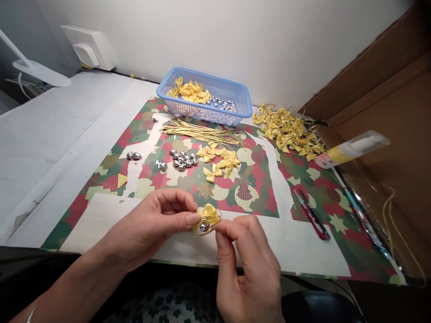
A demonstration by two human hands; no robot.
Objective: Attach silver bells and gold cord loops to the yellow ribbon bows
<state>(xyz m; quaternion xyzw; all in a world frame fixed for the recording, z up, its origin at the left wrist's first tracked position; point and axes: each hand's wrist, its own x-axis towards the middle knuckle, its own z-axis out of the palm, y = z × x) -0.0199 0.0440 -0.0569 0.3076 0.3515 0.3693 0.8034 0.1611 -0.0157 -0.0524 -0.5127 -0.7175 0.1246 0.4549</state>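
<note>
A small yellow ribbon bow [208, 215] with a silver bead and gold wire at its centre is held above the near table edge. My left hand [158, 226] pinches its left side between thumb and fingers. My right hand [247, 264] pinches its right side with thumb and forefinger. Beyond it on the patterned paper [256, 188] lie loose yellow bows [218, 161], a cluster of silver beads [183, 160] and a bundle of gold wire ties [198, 131].
A blue basket [242, 96] with bows and beads stands at the back. A heap of finished bows [289, 128] lies right of it. Red-handled snips [311, 214] and a glue tube [353, 148] are at the right, beside a cardboard box [387, 112]. A white lamp [40, 69] is far left.
</note>
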